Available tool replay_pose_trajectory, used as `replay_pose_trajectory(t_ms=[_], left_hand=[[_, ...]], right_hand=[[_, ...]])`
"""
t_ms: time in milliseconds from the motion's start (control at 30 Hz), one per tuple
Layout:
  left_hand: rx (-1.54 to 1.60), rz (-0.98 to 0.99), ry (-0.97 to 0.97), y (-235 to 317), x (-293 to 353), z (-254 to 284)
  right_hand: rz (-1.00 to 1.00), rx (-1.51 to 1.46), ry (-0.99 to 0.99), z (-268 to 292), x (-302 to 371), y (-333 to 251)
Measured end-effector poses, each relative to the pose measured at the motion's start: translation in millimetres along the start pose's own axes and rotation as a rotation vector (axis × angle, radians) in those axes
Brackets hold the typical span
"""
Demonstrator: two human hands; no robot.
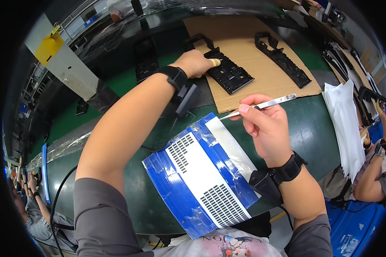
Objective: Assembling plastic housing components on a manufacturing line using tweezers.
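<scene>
My left hand (194, 64) reaches to the far side and is closed at the left edge of a black plastic frame (230, 73) with a curved arm; a yellow cover wraps one finger, and the other fingertips are partly hidden. In my right hand (268, 128), a pair of silver tweezers (279, 100) is pinched, their tip pointing left above a blue board's far corner. That blue board (169, 195), patched with clear tape, lies tilted close to me. It bears a white sheet (197, 165) with rows of small black rectangles and a plain pale strip (231, 143).
Brown cardboard (244, 47) lies under the frame and a second black frame (287, 64) at its right. Another dark part (146, 60) sits left on the green table (309, 128). White sheets (343, 124) hang at the right edge, near a co-worker's arm (373, 171). A pillar (68, 64) stands left.
</scene>
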State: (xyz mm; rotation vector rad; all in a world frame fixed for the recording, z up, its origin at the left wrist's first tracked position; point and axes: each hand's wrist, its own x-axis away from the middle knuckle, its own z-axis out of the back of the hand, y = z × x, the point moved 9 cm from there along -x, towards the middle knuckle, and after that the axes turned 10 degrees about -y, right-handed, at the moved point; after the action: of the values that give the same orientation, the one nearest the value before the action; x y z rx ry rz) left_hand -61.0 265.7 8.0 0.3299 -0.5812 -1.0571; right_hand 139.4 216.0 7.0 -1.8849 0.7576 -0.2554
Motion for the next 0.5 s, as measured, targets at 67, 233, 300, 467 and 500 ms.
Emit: replay_pose_trajectory(t_ms=[67, 233, 300, 467, 500], left_hand=[[0.191, 0.002, -0.09, -3.8, -1.7, -14.8], [0.268, -0.17, 0.193, -10.9, 2.9, 45.4], [0.551, -0.392, 0.233, -1.7, 20.7, 71.5], [0.838, -0.512, 0.09, -16.0, 67.0, 103.1], [0.949, -0.442, 0.068, -15.6, 80.0, 98.0]], right_hand=[[-0.016, -0.003, -0.011, -3.2, -1.0, 3.8], [-0.211, 0.049, -0.334, -44.9, 5.8, 31.6], [-0.289, 0.103, -0.4, -51.1, 7.7, 44.3], [-0.34, 0.084, -0.299, -37.4, 0.0, 57.3], [-0.335, 0.084, -0.26, -31.8, 0.2, 56.6]])
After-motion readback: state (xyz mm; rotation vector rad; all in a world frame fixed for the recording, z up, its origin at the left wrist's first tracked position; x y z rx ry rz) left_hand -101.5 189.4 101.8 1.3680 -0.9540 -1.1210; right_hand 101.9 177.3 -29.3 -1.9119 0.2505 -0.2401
